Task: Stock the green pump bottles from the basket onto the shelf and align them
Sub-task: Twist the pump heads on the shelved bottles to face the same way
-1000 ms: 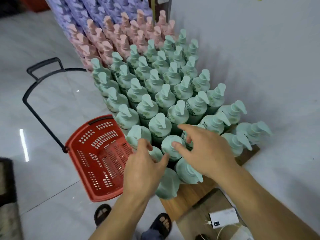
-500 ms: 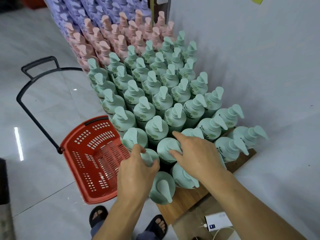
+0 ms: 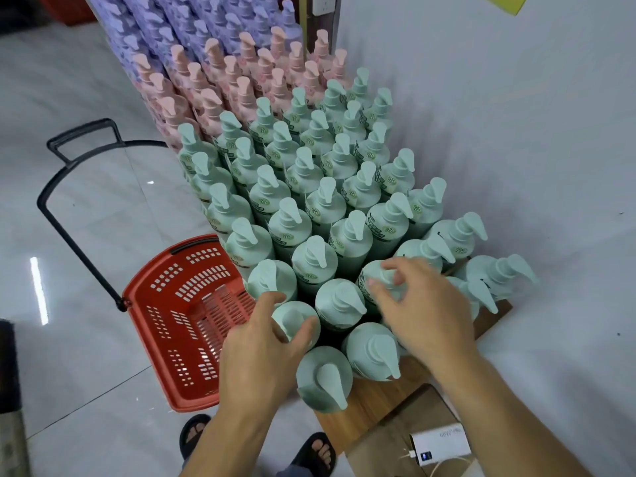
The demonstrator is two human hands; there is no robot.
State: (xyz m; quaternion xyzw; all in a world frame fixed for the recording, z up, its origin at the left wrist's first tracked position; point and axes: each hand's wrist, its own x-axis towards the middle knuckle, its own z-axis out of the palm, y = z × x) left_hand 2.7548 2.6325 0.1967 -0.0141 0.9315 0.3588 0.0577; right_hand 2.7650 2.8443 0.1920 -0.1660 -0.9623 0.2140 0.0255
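Several green pump bottles [image 3: 320, 201] stand in tight rows on a low wooden shelf [image 3: 378, 401] against the wall. My left hand [image 3: 265, 349] grips the top of a front-row bottle [image 3: 296, 321], thumb and fingers curled round its pump. My right hand [image 3: 423, 311] pinches the pump head of a bottle [image 3: 378, 280] one row further back. Two more green bottles [image 3: 325, 376] stand at the very front edge. The red basket [image 3: 186, 318] sits on the floor left of the shelf, and no bottles show inside it.
Pink bottles [image 3: 241, 74] and purple bottles [image 3: 192, 25] continue the rows behind the green ones. The basket's black handle [image 3: 69, 187] stretches out to the left. A white power bank [image 3: 440, 442] with a cable lies on a lower board. My sandalled feet [image 3: 309, 452] are below.
My right hand has shifted from the middle front bottle to one further right and back. My left hand has stayed on the front-row bottle's pump top, closing around it.
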